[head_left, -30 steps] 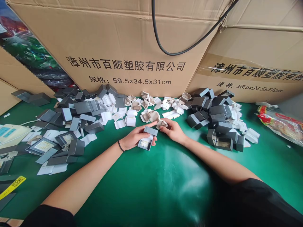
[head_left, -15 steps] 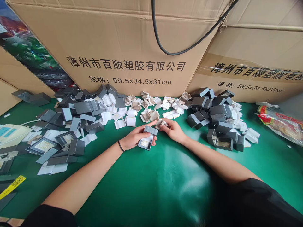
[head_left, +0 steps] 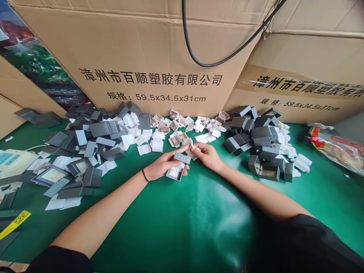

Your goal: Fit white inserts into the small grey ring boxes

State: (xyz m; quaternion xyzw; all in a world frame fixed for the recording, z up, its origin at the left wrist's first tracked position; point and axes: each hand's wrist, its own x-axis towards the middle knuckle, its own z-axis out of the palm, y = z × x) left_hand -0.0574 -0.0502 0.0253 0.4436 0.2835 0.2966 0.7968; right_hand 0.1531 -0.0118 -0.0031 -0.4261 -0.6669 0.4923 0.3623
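My left hand [head_left: 162, 166] is closed round a small dark grey hinged box [head_left: 175, 172], whose lid stands raised and whose inside shows white with a pale insert. Its index finger reaches toward a small folded cardboard insert [head_left: 193, 152], beige and white. My right hand [head_left: 209, 156] pinches that insert between thumb and fingers, just beyond the box's lid. Both hands are held close together over the green table [head_left: 170, 227]. Behind them lie several more crumpled cardboard inserts [head_left: 179, 139].
Heaps of dark grey boxes lie at left [head_left: 99, 129] and right [head_left: 264, 136], with white paper pieces among them. Large cartons [head_left: 153, 45] wall off the back. A black cable [head_left: 210, 64] hangs in front. A food packet [head_left: 335, 148] lies at far right, a power strip [head_left: 14, 161] at left.
The insert in my right hand has turned and now stands more upright, with the right fingers shifted slightly left. My left hand and its box have barely moved.
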